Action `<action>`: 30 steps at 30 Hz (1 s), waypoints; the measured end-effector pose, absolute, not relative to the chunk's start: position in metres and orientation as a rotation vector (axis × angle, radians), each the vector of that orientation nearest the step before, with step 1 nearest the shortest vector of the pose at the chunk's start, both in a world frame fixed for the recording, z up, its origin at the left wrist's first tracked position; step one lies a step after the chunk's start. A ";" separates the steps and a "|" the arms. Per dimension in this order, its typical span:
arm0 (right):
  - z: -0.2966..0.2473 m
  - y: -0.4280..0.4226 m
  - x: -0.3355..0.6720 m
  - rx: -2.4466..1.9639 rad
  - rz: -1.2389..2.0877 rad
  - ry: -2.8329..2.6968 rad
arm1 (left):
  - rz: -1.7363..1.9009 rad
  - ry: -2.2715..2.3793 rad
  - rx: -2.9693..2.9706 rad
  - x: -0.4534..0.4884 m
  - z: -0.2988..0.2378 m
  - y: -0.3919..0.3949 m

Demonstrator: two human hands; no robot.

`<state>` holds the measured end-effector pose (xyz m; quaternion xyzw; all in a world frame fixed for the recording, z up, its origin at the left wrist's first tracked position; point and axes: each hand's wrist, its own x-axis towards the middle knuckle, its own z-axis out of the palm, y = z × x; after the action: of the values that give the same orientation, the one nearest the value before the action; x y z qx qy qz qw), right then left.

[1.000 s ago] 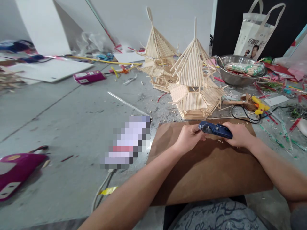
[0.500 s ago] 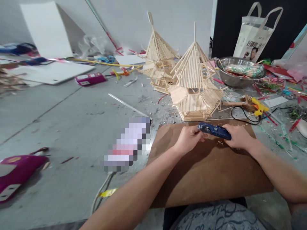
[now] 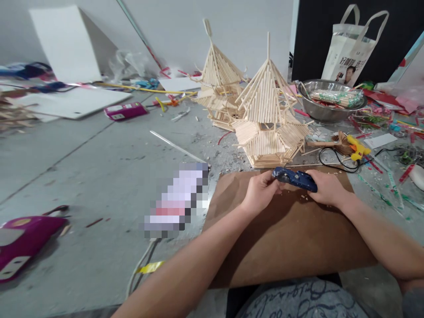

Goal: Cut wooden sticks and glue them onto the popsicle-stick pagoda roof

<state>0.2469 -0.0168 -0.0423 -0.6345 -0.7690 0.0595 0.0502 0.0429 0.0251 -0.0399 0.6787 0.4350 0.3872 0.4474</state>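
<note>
My right hand (image 3: 327, 187) is wrapped round the back end of a dark blue cutter (image 3: 296, 179) with a metal screw in its side. At the cutter's front end, the fingers of my left hand (image 3: 260, 190) are pinched together. What they hold, if anything, is too small to make out. Both hands are above a brown board (image 3: 281, 243), with small pale wood chips by the cutter. Just beyond the board stands a tiered pavilion model (image 3: 268, 110) of thin wooden sticks, with a pointed roof. A similar stick model (image 3: 220, 73) is behind it.
A blurred-out phone (image 3: 179, 194) with a cable lies left of the board. Purple power strips (image 3: 126, 110) rest on the floor. To the right are a yellow glue gun (image 3: 359, 148) with a black cord, a metal bowl (image 3: 319, 110) of wrapped sticks, and scattered scraps.
The cutter and my right hand have shifted very slightly left. My left hand stays at the cutter's front end, and the models have not moved.
</note>
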 end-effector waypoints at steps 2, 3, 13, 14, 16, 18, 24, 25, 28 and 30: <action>-0.043 -0.017 0.247 -1.916 0.184 -2.334 | 0.967 1.076 1.696 0.043 -0.040 0.024; -0.042 -0.017 0.247 -1.909 0.186 -2.337 | 0.964 1.071 1.711 0.043 -0.041 0.024; -0.043 -0.017 0.246 -1.901 0.200 -2.345 | 0.913 1.089 1.739 0.042 -0.044 0.025; -0.043 -0.017 0.246 -1.909 0.212 -2.344 | 0.911 1.098 1.727 0.042 -0.044 0.025; -0.043 -0.018 0.245 -1.927 0.225 -2.346 | 0.908 1.108 1.708 0.043 -0.043 0.025; -0.042 -0.018 0.243 -1.944 0.217 -2.356 | 0.909 1.110 1.695 0.043 -0.043 0.026; -0.043 -0.020 0.241 -2.036 0.118 -2.316 | 0.894 1.045 1.694 0.044 -0.045 0.026; -0.043 -0.020 0.242 -2.043 0.096 -2.283 | 0.892 1.028 1.696 0.043 -0.046 0.026; -0.043 -0.018 0.247 -2.033 0.039 -2.199 | 0.876 1.014 1.659 0.043 -0.047 0.027; -0.043 -0.015 0.252 -1.968 0.049 -2.203 | 0.860 1.010 1.575 0.044 -0.048 0.028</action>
<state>0.2524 -0.0153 -0.0430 -0.6632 -0.7425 0.0166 0.0933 0.0438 0.0279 -0.0478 0.6555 0.4202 0.3580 0.5153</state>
